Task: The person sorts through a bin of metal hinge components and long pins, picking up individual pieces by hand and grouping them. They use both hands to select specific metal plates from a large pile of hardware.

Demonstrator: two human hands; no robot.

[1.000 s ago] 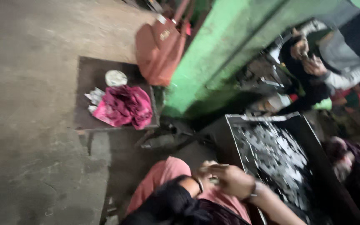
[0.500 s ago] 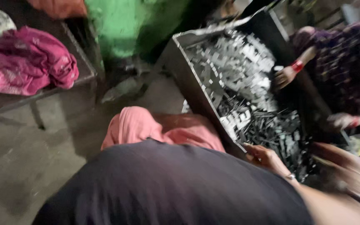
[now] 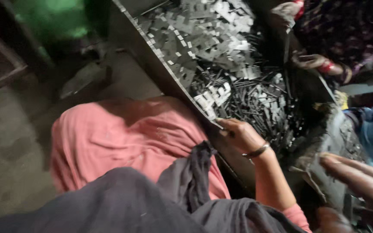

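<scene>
Change: our view has swung onto the metal tray (image 3: 160,71)
Left hand (image 3: 240,134): we clasp the tray's rim
Right hand (image 3: 359,181): fingers apart, holding nothing

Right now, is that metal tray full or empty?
Full. The metal tray is heaped with small flat grey metal pieces and thin dark rods. The left hand rests at its near rim.

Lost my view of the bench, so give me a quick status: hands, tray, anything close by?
Left hand on the metal tray rim, grip unclear. Right hand blurred, fingers spread, empty. Tray full of small metal parts. Another person's hand at the far edge.
</scene>
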